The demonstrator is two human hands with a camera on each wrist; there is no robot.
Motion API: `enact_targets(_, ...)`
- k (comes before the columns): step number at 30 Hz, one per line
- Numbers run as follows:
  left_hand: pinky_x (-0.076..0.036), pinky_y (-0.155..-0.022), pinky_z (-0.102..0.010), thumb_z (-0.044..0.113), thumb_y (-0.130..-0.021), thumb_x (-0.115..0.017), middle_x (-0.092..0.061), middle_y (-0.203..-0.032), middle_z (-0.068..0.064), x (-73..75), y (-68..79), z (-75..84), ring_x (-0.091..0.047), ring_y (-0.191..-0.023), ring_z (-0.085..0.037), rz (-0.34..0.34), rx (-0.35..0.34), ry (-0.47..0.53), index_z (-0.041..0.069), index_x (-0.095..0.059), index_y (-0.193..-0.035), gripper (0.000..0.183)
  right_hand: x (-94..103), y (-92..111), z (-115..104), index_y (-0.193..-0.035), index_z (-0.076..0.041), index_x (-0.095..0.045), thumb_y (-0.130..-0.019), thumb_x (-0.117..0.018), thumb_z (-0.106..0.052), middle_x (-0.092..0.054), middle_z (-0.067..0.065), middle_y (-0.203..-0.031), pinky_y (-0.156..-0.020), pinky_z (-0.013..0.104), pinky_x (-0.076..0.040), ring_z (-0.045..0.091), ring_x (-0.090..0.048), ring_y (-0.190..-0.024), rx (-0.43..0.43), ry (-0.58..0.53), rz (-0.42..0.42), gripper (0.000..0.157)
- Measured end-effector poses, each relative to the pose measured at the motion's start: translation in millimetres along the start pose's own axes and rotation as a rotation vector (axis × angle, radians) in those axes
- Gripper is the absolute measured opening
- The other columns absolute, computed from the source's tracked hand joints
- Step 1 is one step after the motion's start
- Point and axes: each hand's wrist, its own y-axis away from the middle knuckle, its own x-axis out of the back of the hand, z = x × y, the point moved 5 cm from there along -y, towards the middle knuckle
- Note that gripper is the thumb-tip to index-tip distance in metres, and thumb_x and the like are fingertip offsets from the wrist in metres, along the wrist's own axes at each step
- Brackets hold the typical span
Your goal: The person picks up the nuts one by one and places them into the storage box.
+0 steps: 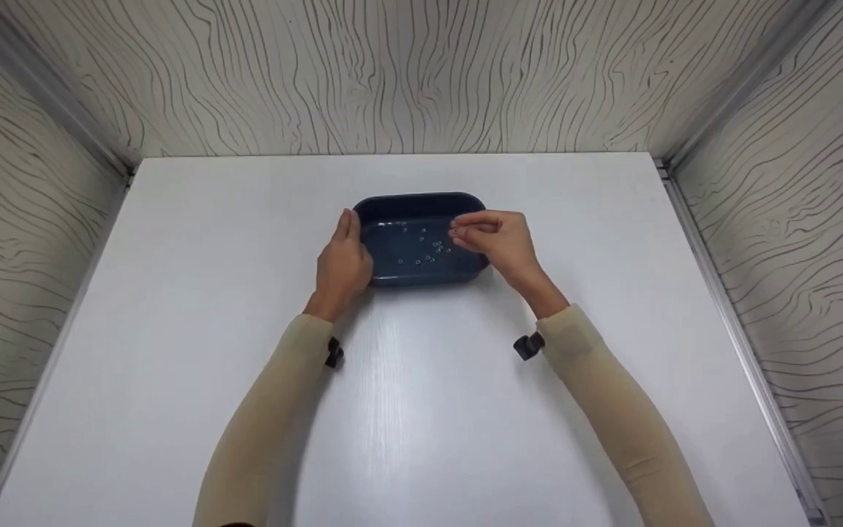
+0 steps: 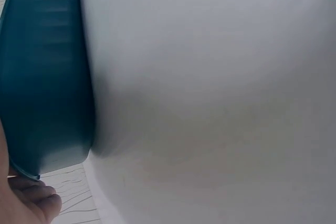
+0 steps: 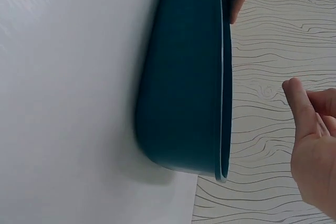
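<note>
A dark blue-green plastic basin [image 1: 421,276] sits on the white table, with several small shiny ring-like pieces [image 1: 429,258] scattered on its floor. My left hand [image 1: 343,263] grips the basin's left end; in the left wrist view, fingers [image 2: 47,205] curl by the rim of the basin [image 2: 47,77]. Above the basin's right side, my right hand [image 1: 506,241] brings thumb and forefinger together on a tiny ring-like piece [image 1: 456,231]. In the right wrist view the right hand [image 3: 312,140] is raised apart from the basin's wall [image 3: 181,77], and the pinched piece is hidden.
The white table [image 1: 407,410] stretches around the basin. Wood-grain patterned panels [image 1: 392,80] stand at the back and both sides, with metal rails [image 1: 743,329] along the edges. Each sleeve carries a small black wrist camera [image 1: 528,346].
</note>
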Motion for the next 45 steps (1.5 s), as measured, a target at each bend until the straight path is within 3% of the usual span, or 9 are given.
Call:
enact_targets(7,-0.049,-0.117,-0.049,0.012,-0.106,-0.035,-0.034,-0.169,-0.024,0.7,-0.6,-0.5,-0.046,-0.151,-0.037,0.014,-0.006,0.014,-0.005,-0.031,-0.162,0.058,1.4,-15,9,-0.117,0.01,-0.073,-0.095,-0.069,0.006,-0.075,0.029,-0.12,-0.091,0.028,-0.064,0.015,-0.08,-0.097,-0.027,0.083,0.039,0.022)
enact_targets(10,-0.057,-0.105,-0.047,0.011,-0.105,-0.036,-0.035,-0.169,-0.024,0.1,0.7,0.2,-0.057,-0.141,-0.037,0.016,-0.004,0.005,-0.004,-0.031,-0.162,0.059,4.0,-22,14,-0.117,0.009,-0.073,-0.096,-0.069,0.006,-0.075,0.029,-0.12,-0.09,0.027,-0.064,0.016,-0.08,-0.098,-0.027,0.115,0.058,0.021)
enact_targets(13,-0.059,-0.1,-0.046,0.011,-0.105,-0.036,-0.034,-0.17,-0.023,-0.2,1.4,1.0,-0.059,-0.139,-0.037,0.012,-0.001,-0.007,-0.004,-0.03,-0.162,0.06,6.6,-27,19,-0.116,0.008,-0.073,-0.096,-0.068,0.006,-0.074,0.029,-0.12,-0.089,0.026,-0.065,0.017,-0.08,-0.098,-0.03,0.139,0.083,0.021)
enact_targets(18,-0.052,-0.114,-0.048,0.012,-0.105,-0.036,-0.033,-0.17,-0.023,-0.5,2.1,1.3,-0.046,-0.151,-0.036,-0.003,0.003,-0.002,-0.003,-0.029,-0.163,0.06,11.2,-32,22,-0.118,0.01,-0.072,-0.097,-0.067,0.006,-0.072,0.032,-0.123,-0.088,0.025,-0.064,0.023,-0.079,-0.104,-0.041,0.159,0.147,0.022)
enact_targets(27,-0.055,-0.109,-0.048,0.011,-0.104,-0.036,-0.035,-0.169,-0.024,0.8,1.4,1.3,-0.051,-0.147,-0.038,0.021,-0.005,-0.005,-0.004,-0.032,-0.161,0.06,12.9,-33,23,-0.117,0.007,-0.074,-0.097,-0.067,0.006,-0.074,0.029,-0.123,-0.086,0.02,-0.064,0.033,-0.076,-0.113,-0.01,0.224,0.195,0.022)
enact_targets(34,-0.051,-0.115,-0.047,0.011,-0.105,-0.036,-0.034,-0.169,-0.024,-0.7,0.9,0.5,-0.052,-0.146,-0.038,0.01,-0.012,0.007,-0.004,-0.031,-0.162,0.059,12.5,-34,20,-0.107,0.002,-0.078,-0.091,-0.077,0.0,-0.08,0.022,-0.11,-0.078,0.017,-0.063,0.014,-0.079,-0.093,0.082,0.253,0.286,0.016)
enact_targets(41,-0.055,-0.11,-0.048,0.011,-0.106,-0.035,-0.035,-0.169,-0.023,-0.3,1.1,0.7,-0.052,-0.146,-0.038,0.017,-0.012,-0.002,-0.004,-0.031,-0.162,0.058,10.2,-33,15,-0.105,0.002,-0.078,-0.09,-0.079,-0.002,-0.08,0.023,-0.107,-0.077,0.02,-0.064,0.012,-0.079,-0.086,0.139,0.22,0.318,0.016)
enact_targets(45,-0.05,-0.117,-0.048,0.011,-0.106,-0.034,-0.038,-0.166,-0.026,1.8,0.1,2.8,-0.045,-0.152,-0.039,0.015,-0.023,-0.036,-0.007,-0.033,-0.16,0.057,13.0,-29,13,-0.103,0.001,-0.078,-0.091,-0.079,-0.004,-0.081,0.018,-0.104,-0.076,0.02,-0.063,0.008,-0.077,-0.083,0.16,0.253,0.325,0.013)
